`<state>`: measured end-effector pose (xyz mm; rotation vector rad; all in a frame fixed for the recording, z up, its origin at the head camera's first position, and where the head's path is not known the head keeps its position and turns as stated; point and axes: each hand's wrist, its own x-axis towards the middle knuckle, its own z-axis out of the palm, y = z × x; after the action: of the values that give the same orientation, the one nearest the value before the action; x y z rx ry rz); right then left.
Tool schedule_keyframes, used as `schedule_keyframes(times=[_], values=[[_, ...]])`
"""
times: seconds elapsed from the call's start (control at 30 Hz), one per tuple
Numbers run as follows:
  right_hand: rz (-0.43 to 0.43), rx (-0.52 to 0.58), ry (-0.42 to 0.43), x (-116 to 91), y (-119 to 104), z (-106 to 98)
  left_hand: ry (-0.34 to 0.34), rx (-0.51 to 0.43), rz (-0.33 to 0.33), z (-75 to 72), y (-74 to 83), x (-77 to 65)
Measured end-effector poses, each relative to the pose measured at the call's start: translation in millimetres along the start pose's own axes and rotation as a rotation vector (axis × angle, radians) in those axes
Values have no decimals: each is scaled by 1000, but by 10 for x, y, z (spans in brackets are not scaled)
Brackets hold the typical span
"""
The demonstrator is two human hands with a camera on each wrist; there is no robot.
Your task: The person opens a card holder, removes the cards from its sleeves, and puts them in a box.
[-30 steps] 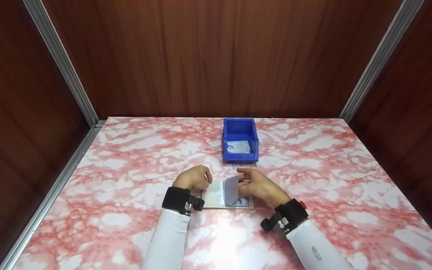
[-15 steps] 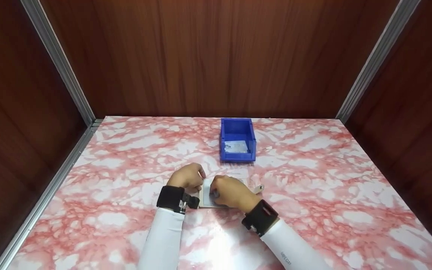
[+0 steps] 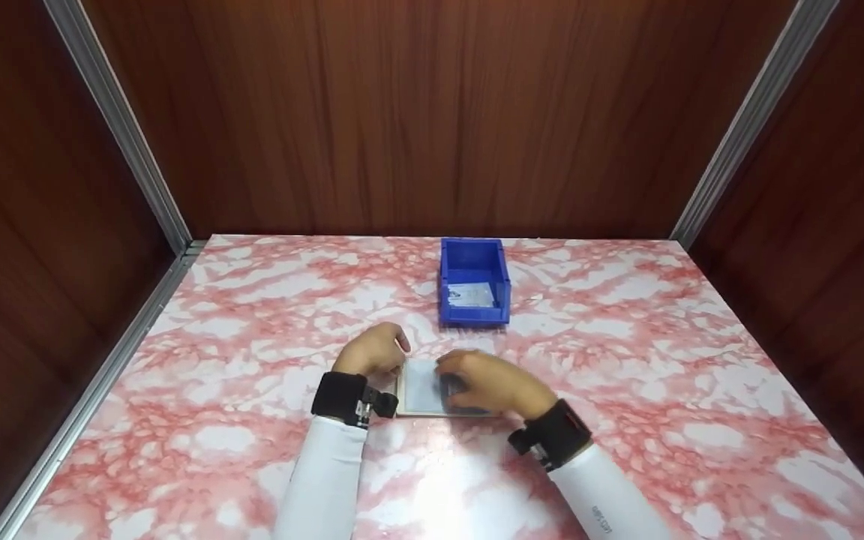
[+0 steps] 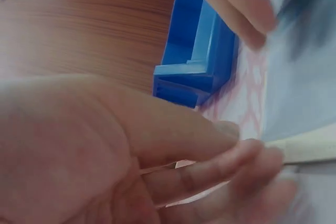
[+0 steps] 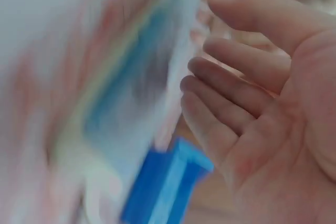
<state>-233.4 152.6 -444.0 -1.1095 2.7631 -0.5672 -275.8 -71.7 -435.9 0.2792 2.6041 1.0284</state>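
A small open booklet (image 3: 418,388) with clear, sleeve-like pages lies on the table; a bluish, blurred print (image 5: 128,77) shows on it in the right wrist view. My left hand (image 3: 373,349) is at its left edge, thumb and fingers close together with the fingertips (image 4: 273,156) by the cover's edge. Over the booklet's right half hovers my right hand (image 3: 493,381), fingers slightly bent and spread, nothing between them in the right wrist view. It hides much of that half in the head view.
Behind the booklet stands a blue bin (image 3: 475,316) with a pale printed slip (image 3: 469,294) inside. The table (image 3: 267,435) has a red and white marbled top. Brown wood-look panels (image 3: 417,120) with metal posts enclose it at the back and sides.
My right hand swept left across the booklet, laying a raised page over onto the left side, then moved back right. The left hand stayed at the left edge.
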Motion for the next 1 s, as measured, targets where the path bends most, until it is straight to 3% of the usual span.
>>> schedule_keyframes(times=[0.1,0.17,0.27,0.37,0.6,1.0], values=[[177,29,6,-152,135,-169,18,-151,33,42,59,0],[271,40,11,-231,213,-258,-7,-231,56,77,100,8],[329,37,1,-296,303,-338,-44,-250,84,135,145,29],[324,32,-15,-294,341,-348,-74,-266,78,193,162,64],[301,-5,-60,-195,326,-240,-161,-321,-3,312,143,123],[248,-9,-66,-192,360,-185,-184,-367,-20,375,99,126]])
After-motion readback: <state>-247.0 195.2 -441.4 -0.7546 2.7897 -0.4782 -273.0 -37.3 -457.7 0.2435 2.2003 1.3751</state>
